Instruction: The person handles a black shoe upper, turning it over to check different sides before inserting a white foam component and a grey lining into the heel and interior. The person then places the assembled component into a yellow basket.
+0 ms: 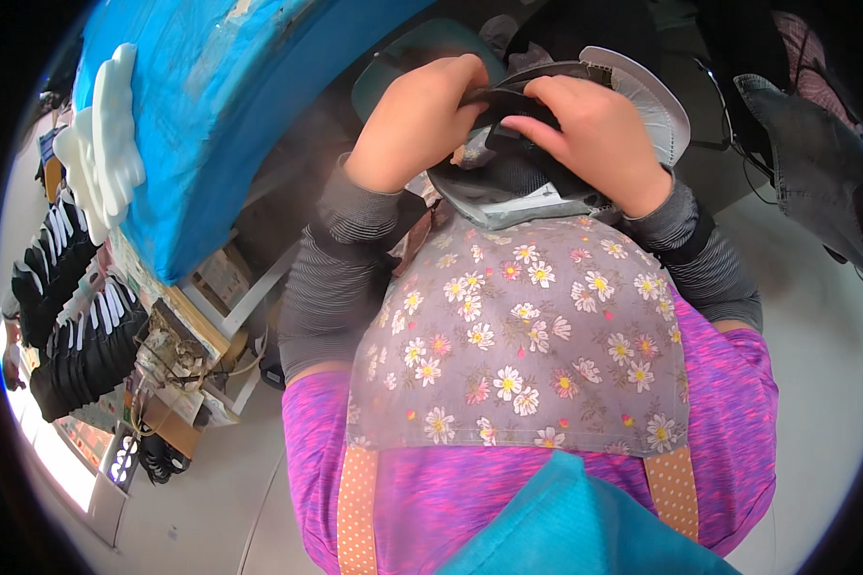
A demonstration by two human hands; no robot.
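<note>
Both hands meet over a dark, curved piece (pixel 497 102) that looks like a black shoe upper. My left hand (pixel 422 120) pinches its edge from the left, with the thumb underneath. From the right, my right hand (pixel 599 134) grips it, fingers curled over the top and thumb pointing inward. Right behind the right hand shows a pale, curved piece (pixel 657 101) with a stitched or perforated edge. Below the hands, against my flowered apron (pixel 518 335), lies an open dark bag-like thing (pixel 484 206) with a white slip (pixel 523 199) inside. The fingertips are partly hidden.
At left a table with a blue cover (pixel 192 125) carries stacked white foam shapes (pixel 105 134). Rows of black shoes (pixel 91 340) stand beyond a cluttered wooden shelf (pixel 187 326). Dark grey cloth (pixel 810 163) hangs at right, with a thin cable near it.
</note>
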